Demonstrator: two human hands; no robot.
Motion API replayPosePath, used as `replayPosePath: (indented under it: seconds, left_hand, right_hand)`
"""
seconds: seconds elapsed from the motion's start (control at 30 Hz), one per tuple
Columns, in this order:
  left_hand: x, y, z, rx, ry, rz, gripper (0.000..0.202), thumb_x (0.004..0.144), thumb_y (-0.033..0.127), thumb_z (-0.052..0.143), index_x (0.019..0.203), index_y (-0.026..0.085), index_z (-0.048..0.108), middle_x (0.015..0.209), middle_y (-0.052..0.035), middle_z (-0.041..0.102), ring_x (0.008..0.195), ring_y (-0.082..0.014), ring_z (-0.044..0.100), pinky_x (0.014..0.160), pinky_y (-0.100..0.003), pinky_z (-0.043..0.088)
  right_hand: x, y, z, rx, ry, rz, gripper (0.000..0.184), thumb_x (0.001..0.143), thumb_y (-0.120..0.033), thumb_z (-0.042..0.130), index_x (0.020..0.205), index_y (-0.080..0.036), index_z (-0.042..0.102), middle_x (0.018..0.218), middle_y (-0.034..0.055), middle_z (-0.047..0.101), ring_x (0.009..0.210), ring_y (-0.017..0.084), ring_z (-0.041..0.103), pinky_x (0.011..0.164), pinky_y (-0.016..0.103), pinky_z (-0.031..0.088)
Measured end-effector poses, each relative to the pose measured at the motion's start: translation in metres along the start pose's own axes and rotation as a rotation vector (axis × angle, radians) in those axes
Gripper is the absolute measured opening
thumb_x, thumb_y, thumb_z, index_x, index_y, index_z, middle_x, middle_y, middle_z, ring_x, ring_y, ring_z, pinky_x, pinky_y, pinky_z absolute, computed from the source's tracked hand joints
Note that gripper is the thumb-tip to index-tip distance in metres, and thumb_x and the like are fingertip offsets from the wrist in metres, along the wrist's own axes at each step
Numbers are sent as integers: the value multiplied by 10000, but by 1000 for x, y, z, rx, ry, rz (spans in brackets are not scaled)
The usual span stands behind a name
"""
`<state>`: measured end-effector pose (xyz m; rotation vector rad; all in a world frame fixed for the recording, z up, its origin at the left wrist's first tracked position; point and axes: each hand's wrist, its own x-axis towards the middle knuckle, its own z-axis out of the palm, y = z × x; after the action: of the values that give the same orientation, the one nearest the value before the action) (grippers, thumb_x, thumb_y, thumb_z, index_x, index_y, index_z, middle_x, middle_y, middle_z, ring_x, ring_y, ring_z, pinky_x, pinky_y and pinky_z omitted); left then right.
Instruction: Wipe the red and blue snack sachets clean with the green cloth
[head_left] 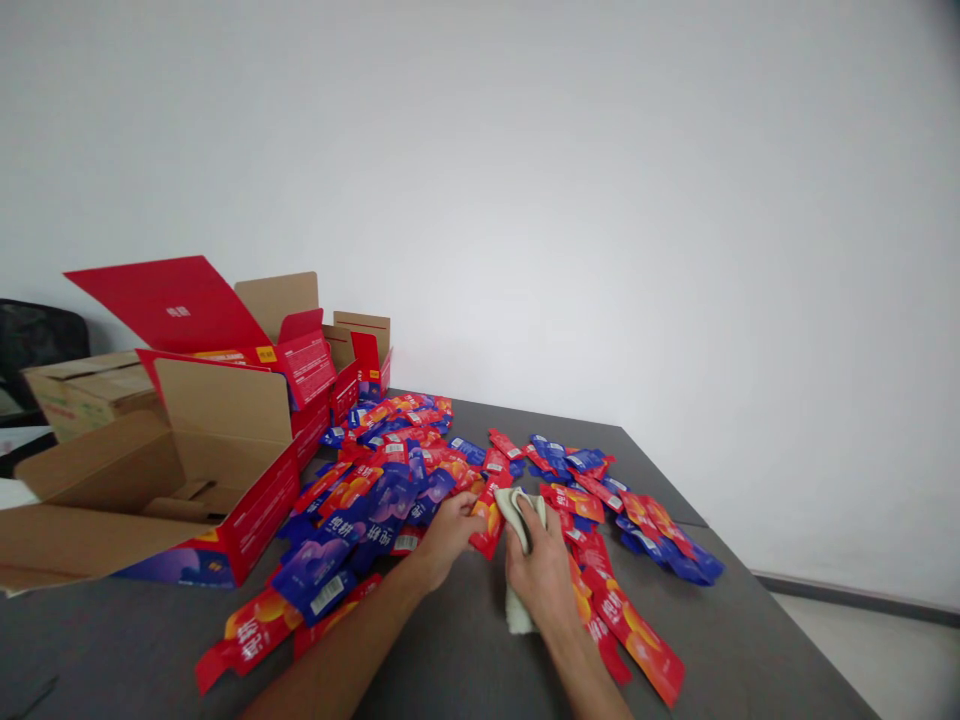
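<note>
Pinched in my left hand (448, 540) is the edge of a red pouch (489, 517) with an orange fruit print, held just above the dark table. Beside it, my right hand (541, 565) grips a folded pale cloth (517, 612), whose upper part lies against or very near the pouch's right side. A heap of red and blue-purple pouches (390, 495) spreads to the left of my hands. More red pouches (626, 625) lie to the right of my right wrist, some overlapping.
Open red cardboard boxes (259, 515) stand in a row on the left, flaps spread. Behind them sits a brown carton (94, 385). Another group of blue and red pouches (664, 540) lies near the right edge of the table (750, 655). A white wall (525, 200) rises behind.
</note>
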<state>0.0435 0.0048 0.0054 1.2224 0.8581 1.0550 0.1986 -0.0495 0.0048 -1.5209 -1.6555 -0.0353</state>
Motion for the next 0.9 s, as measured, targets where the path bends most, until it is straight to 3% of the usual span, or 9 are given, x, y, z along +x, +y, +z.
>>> replayPosePath:
  seconds: [0.07, 0.13, 0.33, 0.47, 0.67, 0.77, 0.9]
  left_hand:
    - [-11, 2, -1, -304, -85, -9, 504, 622, 87, 587, 1118, 162, 636, 1000, -79, 691, 820, -181, 645, 731, -284, 491]
    - [-16, 0, -4, -472, -154, 32, 675, 562, 22, 551, 1215, 178, 611, 1058, -84, 683, 911, -186, 638, 817, -290, 484]
    - [-15, -18, -21, -552, -135, 1, 1035, 418, -60, 467, 1409, 241, 466, 1008, -39, 681, 895, -161, 618, 723, -214, 448]
    - [-22, -23, -24, -557, -208, -4, 1033, 416, -78, 469, 1392, 260, 500, 1098, -44, 676, 977, -171, 620, 781, -221, 446]
    - [-35, -21, -9, -541, -322, -8, 1011, 461, -82, 481, 1404, 281, 503, 1213, -53, 657, 1133, -221, 587, 935, -313, 439]
    - [-34, -24, -9, -542, -288, -1, 1015, 459, -69, 489, 1410, 288, 494, 1213, -53, 652, 1142, -221, 581, 937, -314, 441]
    - [-27, -28, -19, -552, -218, 13, 1029, 418, -41, 488, 1400, 267, 492, 1160, -54, 657, 1100, -198, 596, 931, -287, 445]
  right_hand:
    - [-2, -6, 1, 52, -21, -43, 429, 945, -303, 507, 1358, -207, 569, 1390, 153, 471, 1303, 275, 488, 1090, 435, 435]
    - [-5, -12, 1, 79, -47, -97, 391, 950, -311, 518, 1320, -219, 609, 1401, 147, 464, 1320, 275, 470, 1100, 441, 427]
    - [-13, -32, 0, 103, -244, -299, 412, 931, -158, 485, 1271, -316, 655, 1431, 78, 492, 1298, 236, 509, 1063, 391, 466]
    - [-15, -28, 5, 68, -181, -295, 441, 918, -132, 471, 1293, -293, 639, 1468, 94, 462, 1336, 251, 472, 1073, 427, 458]
    - [-8, -8, 6, -14, -6, -196, 490, 905, -106, 436, 1346, -254, 591, 1483, 99, 455, 1370, 257, 427, 1112, 505, 403]
    - [-8, -13, 2, -66, -63, -235, 534, 863, -63, 440, 1326, -266, 612, 1493, 83, 463, 1336, 266, 463, 1098, 520, 404]
    - [-13, -35, -3, -90, -246, -322, 652, 790, -4, 443, 1333, -324, 606, 1479, 29, 496, 1187, 256, 558, 975, 442, 494]
